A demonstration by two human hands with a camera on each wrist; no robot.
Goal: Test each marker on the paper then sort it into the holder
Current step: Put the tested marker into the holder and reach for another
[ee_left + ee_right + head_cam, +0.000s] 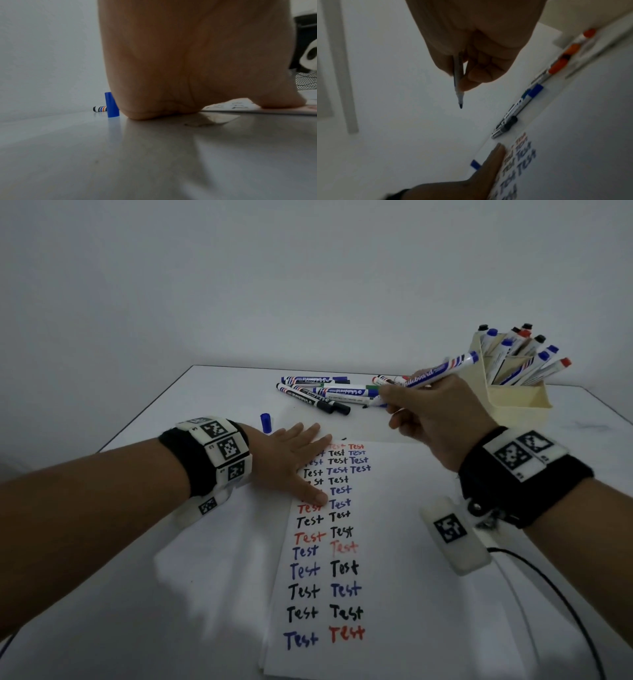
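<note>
Right hand (433,419) is raised above the far edge of the paper (394,542), fingers curled round an uncapped blue marker (442,370). Its tip (460,105) points down and is clear of the sheet; its rear end angles up toward the holder (513,402). Left hand (294,460) lies flat, fingers straight and spread, pressing the upper left part of the paper, holding nothing. The heel of that hand rests on the table (154,155) beside the sheet.

Paper carries columns of the word "Test" in black, blue and red. A blue cap (265,422) stands upright on the table just beyond the left hand. Further back, a loose group of capped markers (325,393) lies on the table, between the cap and the holder. The cream holder sits at the far right, well apart from the paper, with several markers (524,354) leaning in its compartments.
</note>
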